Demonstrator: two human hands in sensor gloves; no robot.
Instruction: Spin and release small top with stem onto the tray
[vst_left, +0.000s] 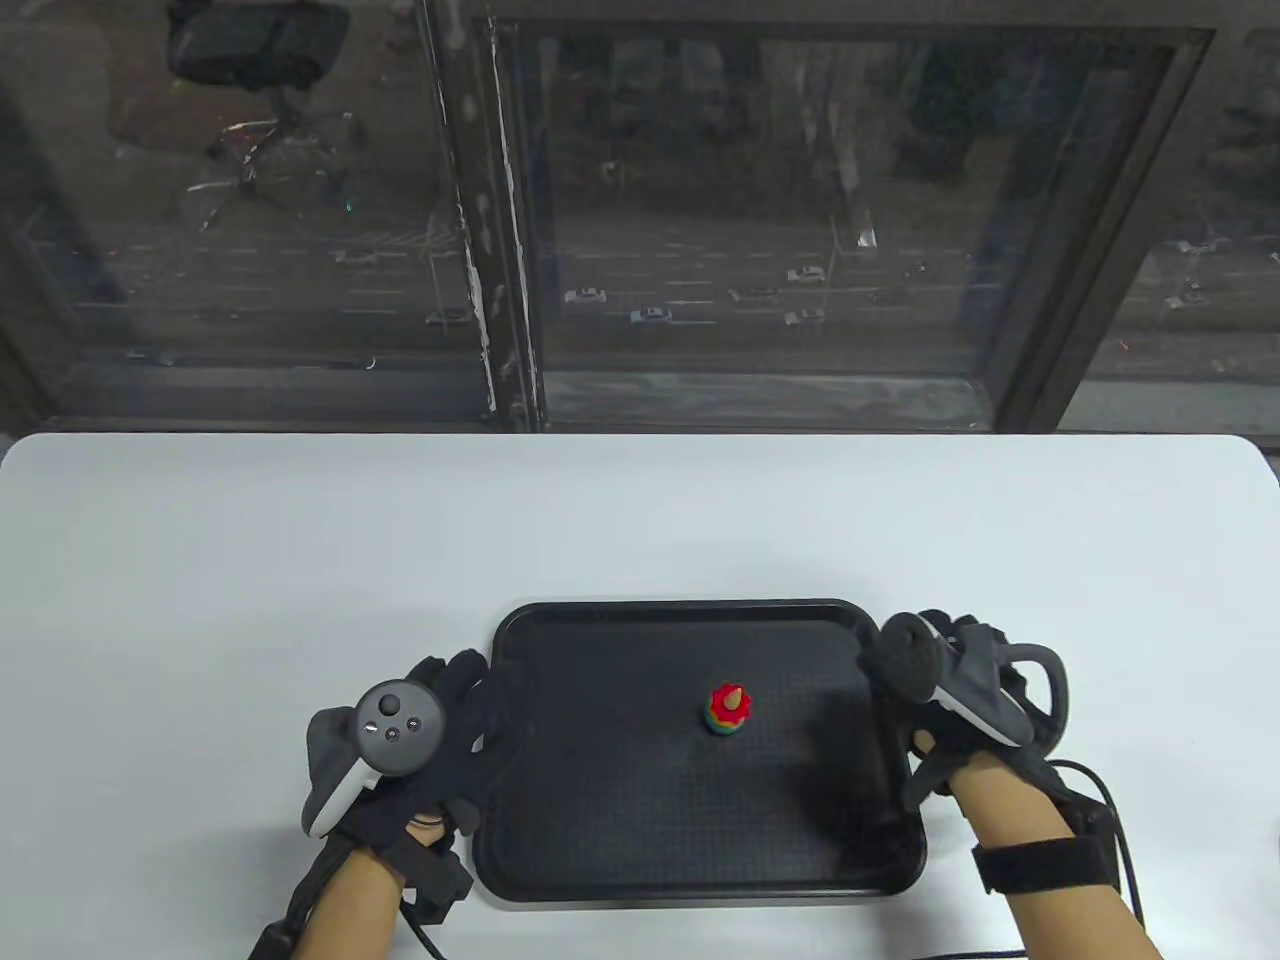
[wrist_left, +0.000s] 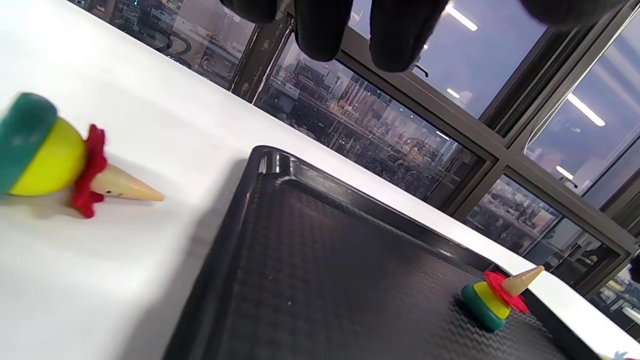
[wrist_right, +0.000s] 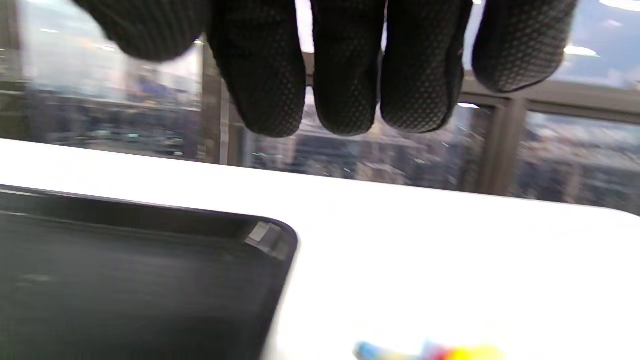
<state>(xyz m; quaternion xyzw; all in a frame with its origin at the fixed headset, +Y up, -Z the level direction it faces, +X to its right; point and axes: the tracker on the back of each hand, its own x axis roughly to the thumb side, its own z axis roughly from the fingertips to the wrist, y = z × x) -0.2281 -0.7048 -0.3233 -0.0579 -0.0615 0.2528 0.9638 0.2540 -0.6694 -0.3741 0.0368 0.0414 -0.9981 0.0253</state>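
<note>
Both hands, left hand (vst_left: 400, 740) and right hand (vst_left: 960, 690), seemingly relaxed and empty beside tray (vst_left: 560, 640), top (vst_left: 728, 708) inside.

The tray (vst_left: 560, 640) looks like black plastic, its floor finely textured and matt, its rim smoother with a slight sheen. The small top (vst_left: 727, 708) on it has a bare, pale wood stem and painted bands with a satin finish. A second top (wrist_left: 55, 155), below the left fingers (wrist_left: 320, 30), looks alike. The table (vst_left: 300, 540) is smooth matt white. The gloves' fingertips (wrist_right: 345, 75) are black knit cloth with a dotted, grippy surface.
</note>
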